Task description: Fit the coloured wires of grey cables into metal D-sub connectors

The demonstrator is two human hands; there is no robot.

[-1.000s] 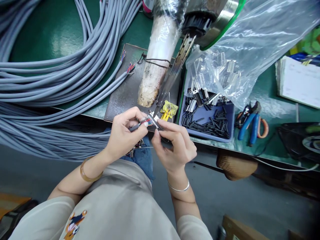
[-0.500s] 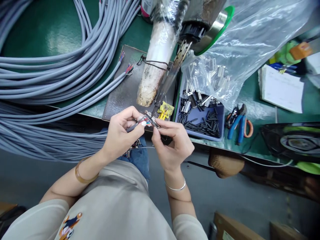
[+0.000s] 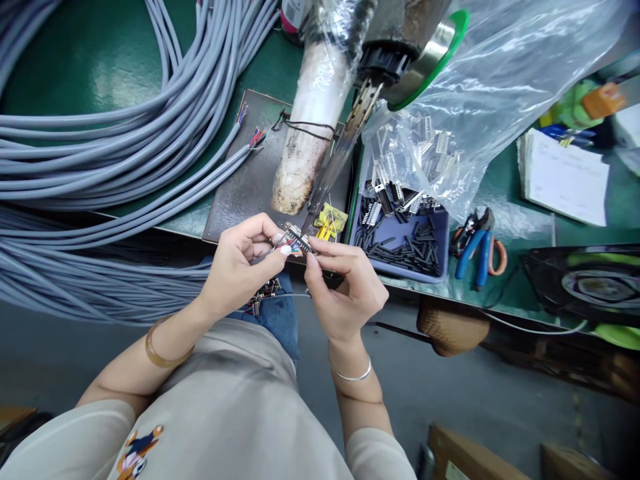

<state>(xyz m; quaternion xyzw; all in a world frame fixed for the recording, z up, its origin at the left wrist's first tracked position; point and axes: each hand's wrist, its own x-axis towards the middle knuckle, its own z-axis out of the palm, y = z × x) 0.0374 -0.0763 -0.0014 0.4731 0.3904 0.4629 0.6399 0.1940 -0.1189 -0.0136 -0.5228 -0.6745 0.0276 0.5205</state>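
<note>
My left hand (image 3: 245, 263) pinches the stripped end of a grey cable, where thin coloured wires (image 3: 296, 249) fan out beside the thumb. Between both hands is a small metal multi-pin connector (image 3: 299, 237), tilted, with its row of contacts close to the wires. My right hand (image 3: 345, 277) grips the connector's right end between thumb and fingertips. Just above the connector comes the tip of a soldering iron (image 3: 340, 160), fixed pointing down beside a white wrapped tube (image 3: 310, 120). Whether the wires touch the contacts is too small to tell.
Bundles of grey cable (image 3: 125, 160) cover the bench's left side. A blue tray (image 3: 445, 247) holds connectors and short black sleeves under a clear plastic bag (image 3: 490, 93). Right of it lie blue-handled pliers (image 3: 483, 253). A solder spool (image 3: 430, 60) stands above; a notepad (image 3: 565, 177) lies farther right.
My left hand has shifted very slightly, and the wires sit a little lower beside the connector. My right hand keeps its hold on the connector, almost unmoved.
</note>
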